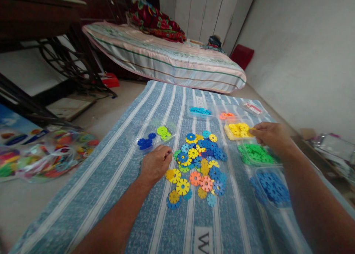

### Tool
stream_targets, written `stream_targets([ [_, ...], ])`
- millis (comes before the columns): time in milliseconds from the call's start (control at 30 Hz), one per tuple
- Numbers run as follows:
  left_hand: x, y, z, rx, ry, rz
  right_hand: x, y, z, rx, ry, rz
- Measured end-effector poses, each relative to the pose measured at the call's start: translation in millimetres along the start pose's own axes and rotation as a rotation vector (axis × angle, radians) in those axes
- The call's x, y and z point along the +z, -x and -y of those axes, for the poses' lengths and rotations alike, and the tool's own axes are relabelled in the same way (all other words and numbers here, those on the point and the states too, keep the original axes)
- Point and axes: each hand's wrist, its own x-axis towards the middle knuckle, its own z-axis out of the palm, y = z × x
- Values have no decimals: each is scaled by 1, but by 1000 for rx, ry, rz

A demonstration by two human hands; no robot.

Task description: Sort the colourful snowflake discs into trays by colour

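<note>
A loose pile of notched plastic discs (193, 153) in blue, yellow, orange and green lies on the striped cloth (116, 172). My left hand (155, 163) rests at the pile's left edge, its fingers curled closed; what they hold, if anything, is hidden. Over on the right, my right hand (267, 134) pinches a yellow disc (252, 128) at the rim of a clear box of yellow discs (235, 131). Below that hand stands a box of green discs (255, 154). Nearer me is a box of blue discs (273, 187), partly behind my right forearm.
Farther back are light-blue discs (200, 111) and orange discs (226, 115) in clear boxes. Left of the pile, a clear tray holds dark-blue discs (145, 143) and lime discs (163, 132). A bed (166, 65) stands beyond; plastic bags (52, 156) lie at left.
</note>
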Motion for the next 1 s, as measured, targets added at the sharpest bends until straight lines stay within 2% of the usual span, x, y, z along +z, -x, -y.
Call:
stream_targets([
  [133, 0, 0, -1, -3, -1, 1, 10, -25, -15, 64, -54, 29],
  [233, 0, 0, -1, -5, 6, 0, 15, -42, -19, 154, 69, -7],
  [333, 0, 0, -1, -5, 11, 7, 16, -41, -15, 189, 178, -82],
  [467, 0, 0, 0, 1, 14, 9, 24, -7, -2, 45, 213, -77],
  [667, 1, 1, 0, 11, -9, 1, 65, 66, 2, -251, 236, 222],
  [800, 2, 1, -1, 8, -14, -6, 90, 95, -1, -251, 456, 332],
  [1000, 2, 1, 0, 19, -15, -2, 103, 111, 15, -225, 590, 399],
])
